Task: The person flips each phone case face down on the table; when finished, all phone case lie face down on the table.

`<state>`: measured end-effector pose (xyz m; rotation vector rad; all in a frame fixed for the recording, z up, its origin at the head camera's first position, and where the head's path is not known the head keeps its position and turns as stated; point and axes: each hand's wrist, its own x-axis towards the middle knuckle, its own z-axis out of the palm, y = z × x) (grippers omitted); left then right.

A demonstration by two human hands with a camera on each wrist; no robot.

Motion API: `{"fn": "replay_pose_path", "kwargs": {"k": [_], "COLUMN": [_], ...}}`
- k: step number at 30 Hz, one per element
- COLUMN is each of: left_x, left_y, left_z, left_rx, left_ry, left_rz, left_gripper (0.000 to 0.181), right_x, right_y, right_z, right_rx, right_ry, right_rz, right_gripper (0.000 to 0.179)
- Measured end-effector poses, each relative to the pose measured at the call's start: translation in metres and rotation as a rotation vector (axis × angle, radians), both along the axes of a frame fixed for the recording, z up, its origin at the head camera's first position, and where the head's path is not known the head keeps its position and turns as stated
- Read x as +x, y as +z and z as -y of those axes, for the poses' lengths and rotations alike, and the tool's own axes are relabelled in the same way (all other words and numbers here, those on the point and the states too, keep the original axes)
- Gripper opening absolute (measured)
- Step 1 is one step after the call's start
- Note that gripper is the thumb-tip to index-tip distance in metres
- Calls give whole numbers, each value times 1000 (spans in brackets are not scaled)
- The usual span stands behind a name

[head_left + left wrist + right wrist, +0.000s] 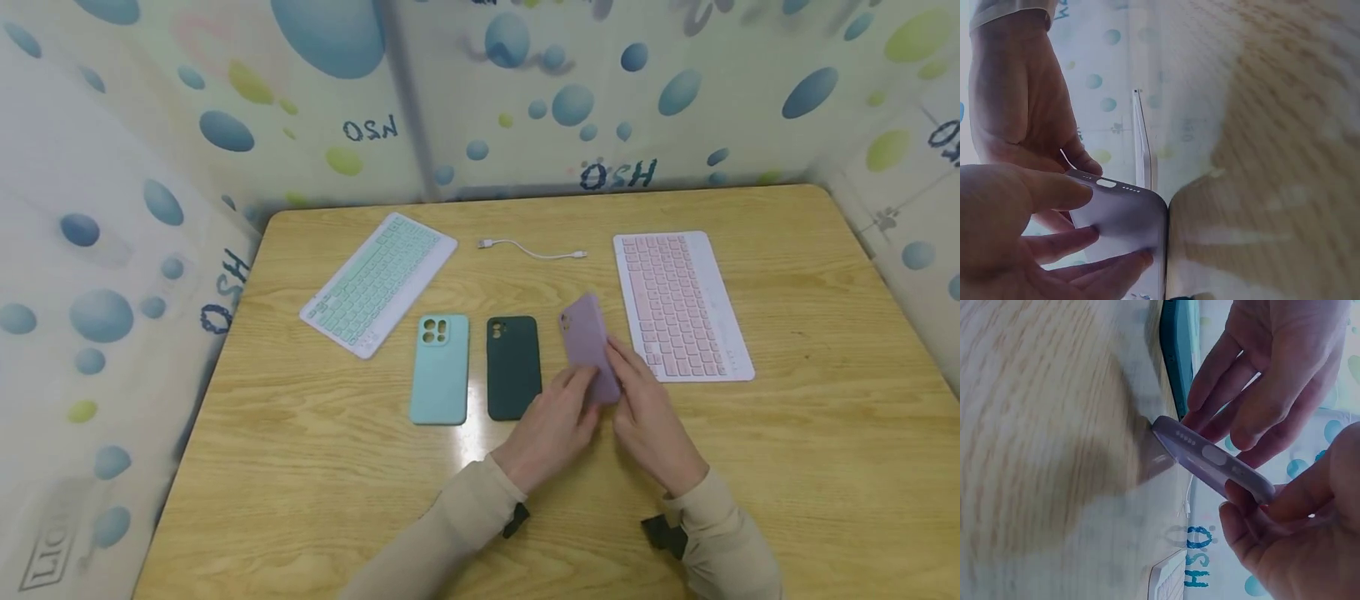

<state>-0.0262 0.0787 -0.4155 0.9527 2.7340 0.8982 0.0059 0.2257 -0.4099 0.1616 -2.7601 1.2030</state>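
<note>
A purple phone case [587,333] is tilted on its long edge, its left edge close to the tabletop and its right edge raised. My right hand [660,421] pinches the raised edge near the lower end between thumb and fingers [1244,531]. The left hand [551,429] lies over the lower part of the case, its fairly straight fingers touching the outer back, as the left wrist view shows. The port cutout [1106,183] faces that camera. The hollow inner side faces the table in the right wrist view. Left of it lie a dark green phone case [513,367] and a light teal one [440,375].
A white keyboard with pink keys [678,304] lies just right of the hands. Another with mint keys [378,283] lies at an angle at the back left. Between them is a short white cable [532,252]. A patterned curtain [465,100] hangs behind the wooden table [300,467].
</note>
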Motion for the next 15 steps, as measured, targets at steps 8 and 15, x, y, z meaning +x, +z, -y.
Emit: {"fn": "replay_pose_path", "kwargs": {"k": [8,15], "left_x": [-2,-3], "left_y": [-5,-5], "left_z": [0,0], "left_rx": [-30,-63], "left_ry": [-19,-26], "left_rz": [-37,-31], "left_gripper": [36,38], "right_x": [0,-1], "right_y": [-2,0], "right_z": [3,4], "right_rx": [51,119], "right_ry": [-70,-100], "right_rz": [-21,9], "right_gripper": [50,49]}}
